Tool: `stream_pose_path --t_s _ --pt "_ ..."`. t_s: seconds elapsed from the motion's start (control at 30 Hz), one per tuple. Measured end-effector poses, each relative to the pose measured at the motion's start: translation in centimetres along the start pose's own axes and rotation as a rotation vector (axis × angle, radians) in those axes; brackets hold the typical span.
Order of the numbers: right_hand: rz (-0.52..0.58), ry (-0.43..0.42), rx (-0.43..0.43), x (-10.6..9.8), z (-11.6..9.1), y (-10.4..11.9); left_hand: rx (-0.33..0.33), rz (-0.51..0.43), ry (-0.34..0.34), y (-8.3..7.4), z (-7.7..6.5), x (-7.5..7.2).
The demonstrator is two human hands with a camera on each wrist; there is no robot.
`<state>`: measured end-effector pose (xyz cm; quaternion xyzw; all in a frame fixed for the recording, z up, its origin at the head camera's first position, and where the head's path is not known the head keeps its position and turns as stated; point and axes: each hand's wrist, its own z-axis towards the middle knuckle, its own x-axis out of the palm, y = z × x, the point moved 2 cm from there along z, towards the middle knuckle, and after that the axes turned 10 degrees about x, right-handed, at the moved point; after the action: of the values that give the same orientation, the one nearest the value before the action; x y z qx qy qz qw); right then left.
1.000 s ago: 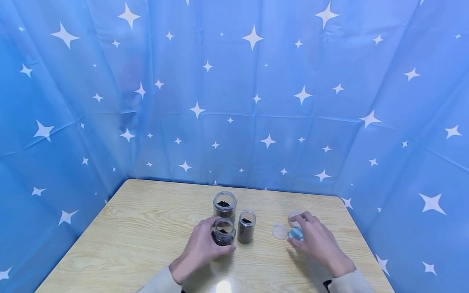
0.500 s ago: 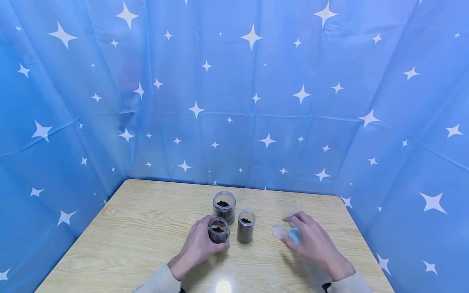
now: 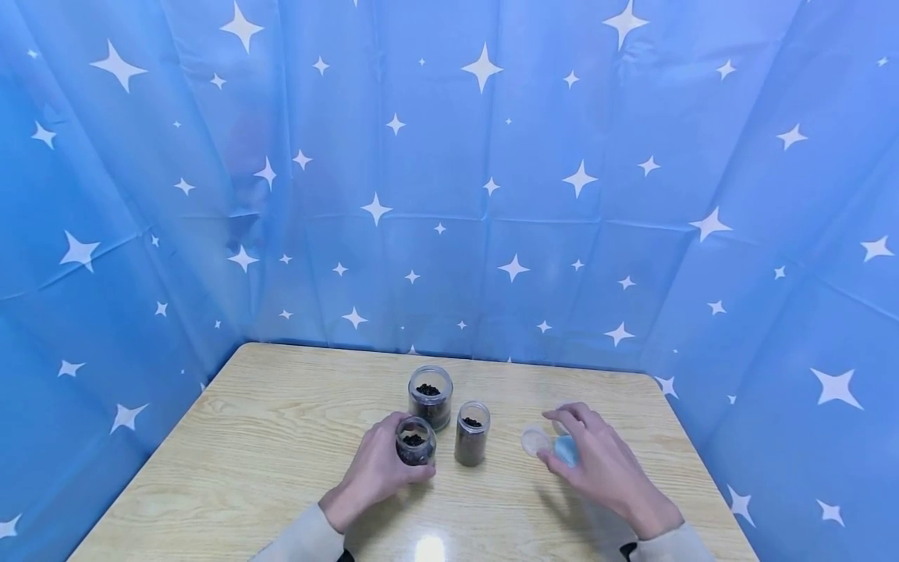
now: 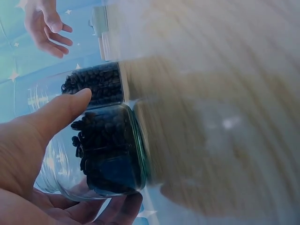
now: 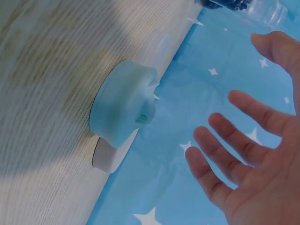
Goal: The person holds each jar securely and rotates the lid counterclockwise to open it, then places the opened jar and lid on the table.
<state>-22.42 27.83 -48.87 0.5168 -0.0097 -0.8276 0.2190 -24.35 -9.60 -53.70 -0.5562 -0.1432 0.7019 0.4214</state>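
My left hand (image 3: 375, 464) grips a small open glass jar (image 3: 416, 445), thumb on the near side and fingers round the far side. Dark coffee-like beans (image 4: 110, 159) fill its lower part in the left wrist view. My right hand (image 3: 604, 464) hovers over a light blue lid (image 5: 122, 103), fingers spread and slightly bent, nothing in them. The right wrist view shows a gap between the fingertips and that lid. Beside it on the table lie a translucent lid (image 3: 535, 442) and a whitish lid (image 5: 110, 157), which my right hand partly hides in the head view.
Behind the held jar stands a wider open jar (image 3: 431, 406) part-filled with dark beans. A tall narrow jar (image 3: 470, 445) of beans stands to its right, between my hands. A blue curtain with white stars (image 3: 449, 195) rises behind the wooden table (image 3: 246, 437).
My left hand has shifted the small jar a little left, apart from the tall narrow one. My right hand has moved slightly left over the blue lid, its fingers a bit more spread.
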Motion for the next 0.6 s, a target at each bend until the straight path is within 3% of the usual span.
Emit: stream_pose_path --t_s 0.37,0.6 --pt "-0.023 -0.047 -0.017 -0.4 -0.4 -1.5 0.005 -0.015 0.028 0.5 -0.1 -0.6" --pt "-0.051 -0.034 0.003 -0.2 -0.9 -2.3 0.027 -0.032 0.123 1.0 -0.5 -1.8"
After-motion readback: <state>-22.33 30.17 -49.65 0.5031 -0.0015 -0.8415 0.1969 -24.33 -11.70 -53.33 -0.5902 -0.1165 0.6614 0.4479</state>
